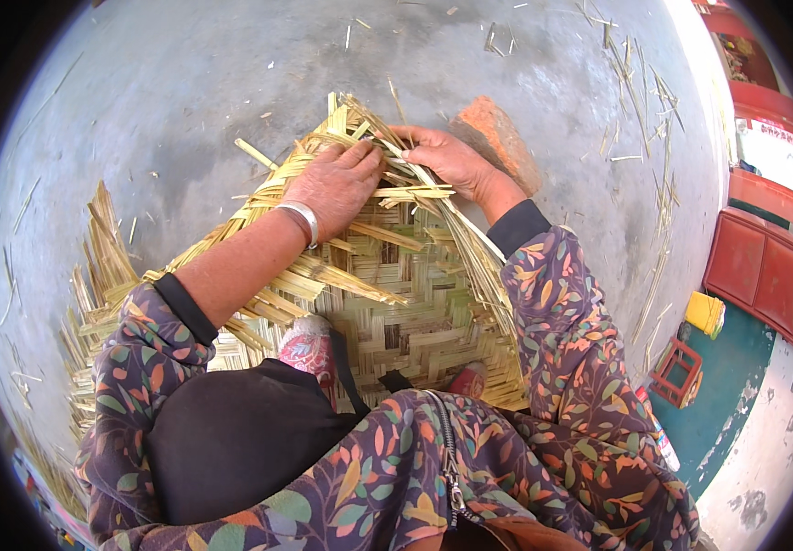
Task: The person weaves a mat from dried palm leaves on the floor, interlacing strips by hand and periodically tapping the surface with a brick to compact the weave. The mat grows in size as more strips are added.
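A woven mat (387, 312) of flat yellow-green reed or straw strips spreads beneath me, its far corner folded up into a peak. My left hand (337, 188), with a silver bracelet at the wrist, presses over the folded edge near that corner, fingers together and bent on the strips. Just right of it, my right hand (451, 163) pinches a bundle of strips (461, 225) at the corner between thumb and fingers. Loose strip ends (346, 280) stick inward under my left forearm. The fingertips of both hands are partly hidden among the strips.
A broken red brick (499, 138) lies on the grey concrete floor (258, 60) beside my right hand. Scattered strips (663, 174) litter the right side. My patterned shoe (308, 349) stands on the mat. Farther right are a red stool (676, 372) and a yellow container (705, 313).
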A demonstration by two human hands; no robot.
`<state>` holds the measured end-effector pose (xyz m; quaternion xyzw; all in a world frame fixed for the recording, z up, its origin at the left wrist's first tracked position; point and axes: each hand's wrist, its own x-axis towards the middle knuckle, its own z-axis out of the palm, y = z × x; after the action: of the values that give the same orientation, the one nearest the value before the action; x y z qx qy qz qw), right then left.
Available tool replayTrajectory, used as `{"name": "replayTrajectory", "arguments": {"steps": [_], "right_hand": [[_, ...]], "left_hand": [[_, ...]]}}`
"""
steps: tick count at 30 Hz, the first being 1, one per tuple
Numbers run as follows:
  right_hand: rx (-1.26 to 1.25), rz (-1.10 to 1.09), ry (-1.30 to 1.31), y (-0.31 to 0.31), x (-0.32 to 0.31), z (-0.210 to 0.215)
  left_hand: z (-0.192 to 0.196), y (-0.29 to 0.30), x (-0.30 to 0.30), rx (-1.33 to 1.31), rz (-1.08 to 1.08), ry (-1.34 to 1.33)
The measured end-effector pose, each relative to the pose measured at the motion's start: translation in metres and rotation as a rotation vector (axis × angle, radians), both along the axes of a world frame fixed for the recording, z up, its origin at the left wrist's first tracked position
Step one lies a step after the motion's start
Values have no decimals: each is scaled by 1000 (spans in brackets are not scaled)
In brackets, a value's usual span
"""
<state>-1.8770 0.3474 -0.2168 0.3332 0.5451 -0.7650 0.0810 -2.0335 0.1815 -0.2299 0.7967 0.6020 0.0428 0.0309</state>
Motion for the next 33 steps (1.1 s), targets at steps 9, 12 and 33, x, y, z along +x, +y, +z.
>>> {"name": "replayTrajectory", "arguments": {"steps": [9,12,33], "right_hand": [[-13,14,30,-7,-1,-5],[2,19,15,-10,-3,-6],[902,442,28,-41,-1,-6]], "left_hand": [[-2,-5,-7,7,-15,-91],[-5,-8,-11,-11,-29,-131],[-1,-4,-16,-193,75,-322]]}}
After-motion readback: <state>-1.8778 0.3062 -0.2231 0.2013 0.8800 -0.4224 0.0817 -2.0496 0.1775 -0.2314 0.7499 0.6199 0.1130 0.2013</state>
